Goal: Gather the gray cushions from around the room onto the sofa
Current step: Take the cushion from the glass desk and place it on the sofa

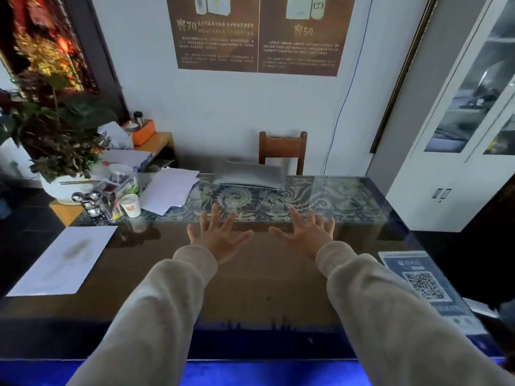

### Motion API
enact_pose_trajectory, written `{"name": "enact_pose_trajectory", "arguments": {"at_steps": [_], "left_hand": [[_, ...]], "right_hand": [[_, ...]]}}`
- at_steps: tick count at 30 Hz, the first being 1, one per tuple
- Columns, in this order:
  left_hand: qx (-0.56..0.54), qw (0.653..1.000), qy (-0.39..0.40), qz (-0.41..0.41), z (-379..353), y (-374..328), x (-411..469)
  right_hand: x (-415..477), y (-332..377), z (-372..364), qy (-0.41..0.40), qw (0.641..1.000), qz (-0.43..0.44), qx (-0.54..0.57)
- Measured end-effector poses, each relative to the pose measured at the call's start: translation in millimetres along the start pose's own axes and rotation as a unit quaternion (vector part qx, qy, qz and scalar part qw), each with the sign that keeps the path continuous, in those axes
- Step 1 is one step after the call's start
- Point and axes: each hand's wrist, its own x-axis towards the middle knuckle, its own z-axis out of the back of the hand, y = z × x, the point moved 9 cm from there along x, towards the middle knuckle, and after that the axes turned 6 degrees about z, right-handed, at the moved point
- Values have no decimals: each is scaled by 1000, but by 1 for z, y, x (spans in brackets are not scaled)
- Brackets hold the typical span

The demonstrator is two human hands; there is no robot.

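- While the left hand (218, 235) and right hand (306, 235) reach empty, fingers spread, the gray cushion (252, 174) lies beyond them across the bench (250, 274).
- Dragging it back may sweep the papers (170, 190) left of the hands.

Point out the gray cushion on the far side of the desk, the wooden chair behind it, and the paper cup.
Flat gray cushion (252, 175), head view: middle of its top face.
Brown wooden chair (282, 147), head view: backrest slat.
White paper cup with orange print (131, 205), head view: its side wall.
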Motion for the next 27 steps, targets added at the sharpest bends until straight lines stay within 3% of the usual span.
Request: {"name": "enact_pose_trajectory", "arguments": {"at_steps": [3, 5, 6, 8, 9, 11, 17, 22, 27], "left_hand": [[-10, 1000, 6, 0, 1, -5, 56], [-33, 999, 20, 14, -5, -11, 146], [-31, 999, 20, 14, -7, -12, 146], [-41, 999, 27, 22, -11, -17, 244], [-36, 999, 23, 20, -10, -16, 247], [-42, 998, 22, 34, -24, -15, 338], [-85, 992, 70, 56, -73, 4, 467], [-34, 998, 39, 48, -70, 25, 531], [-111, 982, -20, 151, -61, 69, 613]], "right_hand": [[63, -2, -6, 14, 1000, 10, 7], [156, -9, -20, 32, 999, 23, 31], [152, -10, -25, 32, 999, 25, 24], [245, -21, -43, 57, 997, 29, 45], [244, -23, -47, 68, 997, 34, 32], [330, -39, -67, 84, 994, 19, 69], [463, -75, -106, 105, 980, 3, 167], [526, -97, -101, 36, 977, -43, 206], [595, -103, -122, -5, 953, -71, 295]]}}
